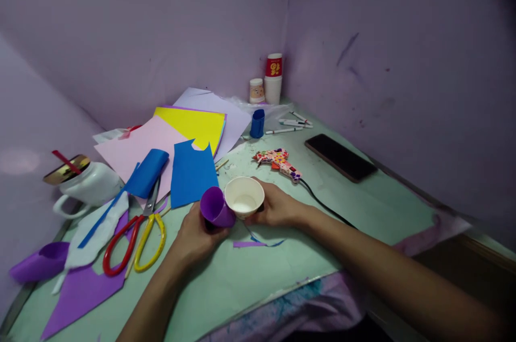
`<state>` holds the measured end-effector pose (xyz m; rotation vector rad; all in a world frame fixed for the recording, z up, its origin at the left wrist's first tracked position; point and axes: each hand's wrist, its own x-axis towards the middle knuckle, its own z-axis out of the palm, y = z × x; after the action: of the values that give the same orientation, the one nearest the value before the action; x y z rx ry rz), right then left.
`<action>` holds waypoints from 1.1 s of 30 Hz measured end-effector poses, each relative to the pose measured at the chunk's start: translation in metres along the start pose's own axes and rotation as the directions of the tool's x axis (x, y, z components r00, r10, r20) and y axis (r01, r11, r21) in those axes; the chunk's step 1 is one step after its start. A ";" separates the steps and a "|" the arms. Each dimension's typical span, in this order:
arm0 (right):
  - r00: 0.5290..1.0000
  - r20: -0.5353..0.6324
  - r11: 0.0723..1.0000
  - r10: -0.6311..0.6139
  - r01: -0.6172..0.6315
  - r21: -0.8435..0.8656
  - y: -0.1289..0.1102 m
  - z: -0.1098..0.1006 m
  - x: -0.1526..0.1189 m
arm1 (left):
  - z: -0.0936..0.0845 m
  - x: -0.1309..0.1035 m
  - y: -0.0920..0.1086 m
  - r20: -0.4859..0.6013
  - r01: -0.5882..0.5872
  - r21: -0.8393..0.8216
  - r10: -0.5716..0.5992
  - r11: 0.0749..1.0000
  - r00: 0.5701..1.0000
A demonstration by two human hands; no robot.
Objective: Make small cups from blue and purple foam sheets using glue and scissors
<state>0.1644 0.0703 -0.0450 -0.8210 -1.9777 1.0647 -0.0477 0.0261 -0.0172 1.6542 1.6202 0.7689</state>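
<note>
centrally, the white paper cup [244,197] is held above the table [298,264], grasped at its side by the right hand [278,205]; its mouth faces up and its pale interior is visible to the base. the left hand [197,240] grasps the purple paper tube [217,210], open end up and slightly tilted, its side touching the cup; the inner bottom is too dark to tell.

at the left, the white mug [99,183] leans, with a gold-toned piece [67,170] and a red stick [64,161] at its mouth; deeper contents cannot be told. a purple paper roll [42,262] lies near it, open end showing. toward the back, the blue paper tube [257,125] stands upright; its contents are unclear. in the corner, a red-banded cup [274,66] sits inverted on a white cup [273,90], just beside a small face-decorated cup [257,91].
</note>
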 end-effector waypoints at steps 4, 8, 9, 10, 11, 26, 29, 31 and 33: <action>1.000 -0.010 0.999 -0.027 0.027 -0.034 0.000 -0.002 0.001 | -0.003 0.001 0.007 0.037 0.067 0.086 -0.070 0.994 0.997; 0.999 0.003 0.997 -0.049 0.049 -0.061 -0.001 -0.003 0.002 | -0.004 0.002 0.012 0.020 0.114 0.143 -0.118 0.983 0.993; 0.999 0.004 0.997 -0.049 0.050 -0.065 -0.001 -0.004 0.002 | -0.005 0.002 0.013 0.022 0.117 0.158 -0.122 0.980 0.992; 0.999 0.003 0.996 -0.049 0.049 -0.069 -0.002 -0.004 0.002 | -0.005 0.002 0.013 0.022 0.116 0.172 -0.122 0.978 0.992; 0.999 0.002 0.996 -0.048 0.048 -0.071 -0.002 -0.004 0.002 | -0.005 0.002 0.013 0.020 0.113 0.185 -0.119 0.976 0.993; 0.999 0.001 0.991 -0.039 0.039 -0.129 -0.006 -0.015 0.001 | 0.003 -0.001 0.014 0.005 0.072 0.128 -0.073 0.989 0.997; 0.999 0.017 0.995 -0.028 0.030 -0.093 -0.004 -0.015 0.001 | 0.004 0.000 0.012 0.012 0.044 0.120 -0.046 0.992 0.999; 1.000 0.017 0.998 -0.022 0.023 -0.067 -0.003 -0.015 0.000 | 0.004 0.000 0.010 0.014 0.033 0.111 -0.035 0.993 0.999; 1.000 0.014 0.999 -0.013 0.014 -0.051 -0.002 -0.015 0.000 | 0.004 0.000 0.008 0.017 0.028 0.108 -0.030 0.994 0.999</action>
<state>0.1761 0.0751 -0.0376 -0.8285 -2.0266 1.0177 -0.0396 0.0263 -0.0129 1.7037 1.6946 0.6597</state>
